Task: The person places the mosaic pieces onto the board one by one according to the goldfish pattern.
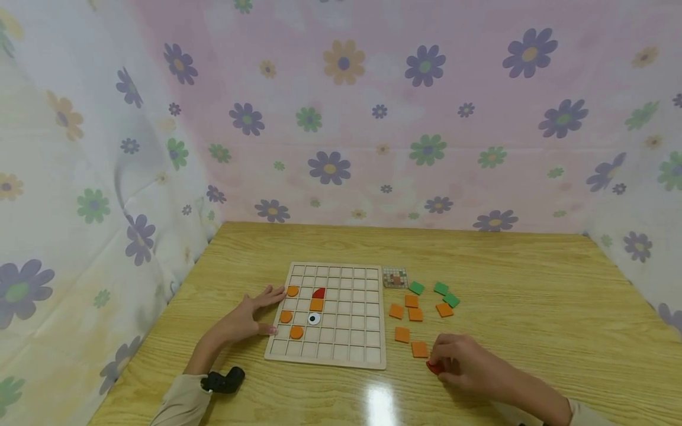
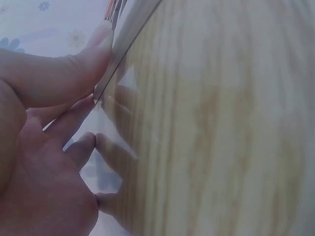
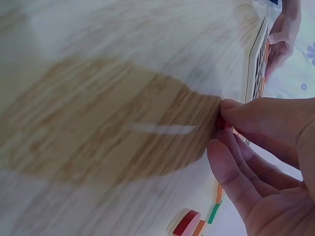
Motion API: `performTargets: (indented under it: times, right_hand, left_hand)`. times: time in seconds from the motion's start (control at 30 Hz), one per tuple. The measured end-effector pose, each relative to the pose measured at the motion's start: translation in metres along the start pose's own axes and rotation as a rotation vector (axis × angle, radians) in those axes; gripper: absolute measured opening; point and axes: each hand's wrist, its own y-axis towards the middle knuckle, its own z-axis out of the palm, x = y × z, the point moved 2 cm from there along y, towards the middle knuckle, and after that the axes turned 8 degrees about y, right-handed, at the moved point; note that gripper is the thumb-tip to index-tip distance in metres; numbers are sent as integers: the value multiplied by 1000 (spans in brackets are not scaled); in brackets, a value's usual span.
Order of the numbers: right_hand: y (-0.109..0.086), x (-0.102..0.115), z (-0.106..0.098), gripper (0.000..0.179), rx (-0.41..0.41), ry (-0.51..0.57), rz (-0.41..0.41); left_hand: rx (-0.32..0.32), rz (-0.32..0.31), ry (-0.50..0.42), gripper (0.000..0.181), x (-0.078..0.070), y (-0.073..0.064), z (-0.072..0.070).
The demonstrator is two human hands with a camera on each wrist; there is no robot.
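My right hand [image 1: 469, 364] pinches a red piece [image 1: 434, 367] between thumb and fingertips, low over the table right of the wooden grid board [image 1: 343, 352]. In the right wrist view this red piece [image 3: 221, 122] shows only partly between the fingers. My left hand [image 1: 241, 319] lies at the board's left edge, fingers spread and relaxed, with thumb and fingertips touching the frame. On the board are several orange round pieces [image 1: 296, 332], a red quarter-round piece [image 1: 318, 293], an orange square [image 1: 317, 305] below it and a white eye piece [image 1: 314, 319].
Right of the board lie several loose orange squares [image 1: 402, 335] and green squares [image 1: 451, 300]. A small pattern card [image 1: 395, 277] sits by the board's upper right corner. Another red piece [image 3: 186, 223] appears at the bottom of the right wrist view. Flowered cloth [image 1: 373, 148] surrounds the table.
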Motion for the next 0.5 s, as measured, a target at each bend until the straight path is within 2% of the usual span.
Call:
performTargets:
  times: [0.17,0.33,0.5]
  right_hand:
    - [-1,2,2,28,-14,-6,-16]
    - [3,6,5,28,-40,-59,-50]
    - [13,12,7,23,-39,-66,6]
  left_hand:
    - [0,0,9,77,1,1,1]
    - [6,2,6,77,3,0,2]
    - [9,-1,-1,78,3,1,2]
